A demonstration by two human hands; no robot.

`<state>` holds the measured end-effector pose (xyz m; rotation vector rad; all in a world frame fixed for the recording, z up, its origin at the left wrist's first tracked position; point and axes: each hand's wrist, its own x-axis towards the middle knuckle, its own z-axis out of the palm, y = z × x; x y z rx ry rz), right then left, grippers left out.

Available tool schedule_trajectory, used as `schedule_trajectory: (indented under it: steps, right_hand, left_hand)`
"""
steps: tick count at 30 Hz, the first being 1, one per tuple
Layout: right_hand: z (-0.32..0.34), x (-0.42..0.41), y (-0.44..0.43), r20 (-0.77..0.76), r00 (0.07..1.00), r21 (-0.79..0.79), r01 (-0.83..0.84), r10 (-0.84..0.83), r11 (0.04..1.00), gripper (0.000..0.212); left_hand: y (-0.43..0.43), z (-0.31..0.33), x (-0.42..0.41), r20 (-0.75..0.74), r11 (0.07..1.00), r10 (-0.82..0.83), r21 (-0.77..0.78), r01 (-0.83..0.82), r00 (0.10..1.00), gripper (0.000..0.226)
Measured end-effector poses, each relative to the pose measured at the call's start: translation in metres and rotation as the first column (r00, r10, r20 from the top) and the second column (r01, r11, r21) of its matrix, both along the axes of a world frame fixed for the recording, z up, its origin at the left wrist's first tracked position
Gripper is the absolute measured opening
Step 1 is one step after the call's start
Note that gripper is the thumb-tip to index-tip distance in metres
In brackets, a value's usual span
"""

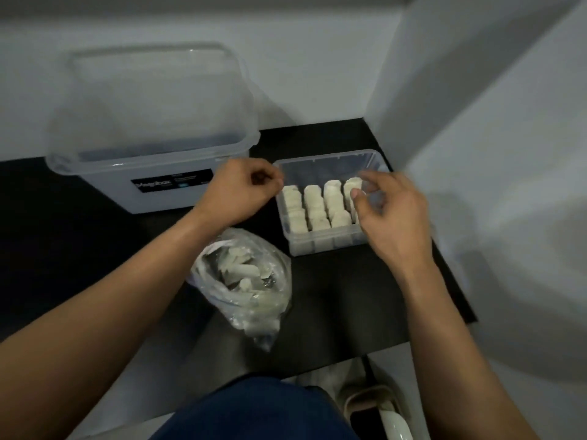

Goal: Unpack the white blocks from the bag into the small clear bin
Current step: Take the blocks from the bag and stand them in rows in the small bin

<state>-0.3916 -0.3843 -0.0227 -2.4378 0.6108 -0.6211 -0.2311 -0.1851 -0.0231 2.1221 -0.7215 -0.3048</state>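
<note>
Right now the small clear bin (333,246) sits on the black table (349,300) and both my hands are up at it. White blocks (313,204) stand inside it on end in four rows, packed against its near wall, and the row on the right is partly hidden behind my fingers.

My left hand (241,192) is at the bin's left rim, by the far corner. It is clenched, the fingers curled in against the thumb, and I see nothing in it. I cannot tell whether the knuckles touch the rim.

My right hand (390,214) hangs over the bin's right side. It is released, the fingers loosely bent and spread, grasping nothing that I can make out. The thumb tip is right at the far block of the right-hand row, and the blur hides whether it touches.

The bag (254,312), thin crumpled clear plastic, lies near the bin's front left corner with its mouth open, and more white blocks lie jumbled inside it.

Left of the small bin stands a large clear tub (152,147), just beside it. Its front carries a black label (171,185) with pale writing. The big word looks like "Megabox", though it is blurred, and the small print is unreadable.

Nearer to me than the bin, past the table edge, is my knee in blue trousers (254,408)
</note>
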Motion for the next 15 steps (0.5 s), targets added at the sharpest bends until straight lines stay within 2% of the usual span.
schedule_trajectory:
  steps: [3,5,7,12,15]
  right_hand:
    - [-0.003,-0.011,0.07,0.077,0.98,0.125,-0.193,0.184,0.973,0.027]
    - [-0.017,-0.014,0.109,0.031,0.954,0.175,-0.3,0.299,0.938,0.023]
    - [-0.039,-0.014,0.136,-0.072,0.936,0.182,-0.327,0.344,0.927,0.02]
    - [-0.075,0.0,0.163,-0.482,0.857,-0.032,-0.226,0.183,0.974,0.029]
    - [-0.08,0.01,0.17,-0.602,0.791,-0.062,-0.183,0.109,0.981,0.032]
  left_hand:
    - [0.055,-0.009,-0.006,0.003,0.999,0.017,0.041,-0.017,1.0,0.013]
    - [0.084,-0.02,-0.015,0.008,0.997,0.009,0.082,-0.01,1.0,0.016]
    - [0.105,-0.031,-0.025,0.041,0.99,-0.048,0.136,0.042,0.998,0.019]
    - [0.119,-0.065,-0.039,0.161,0.902,-0.285,0.378,0.208,0.945,0.028]
    - [0.105,-0.081,-0.038,0.183,0.87,-0.332,0.44,0.224,0.925,0.035]
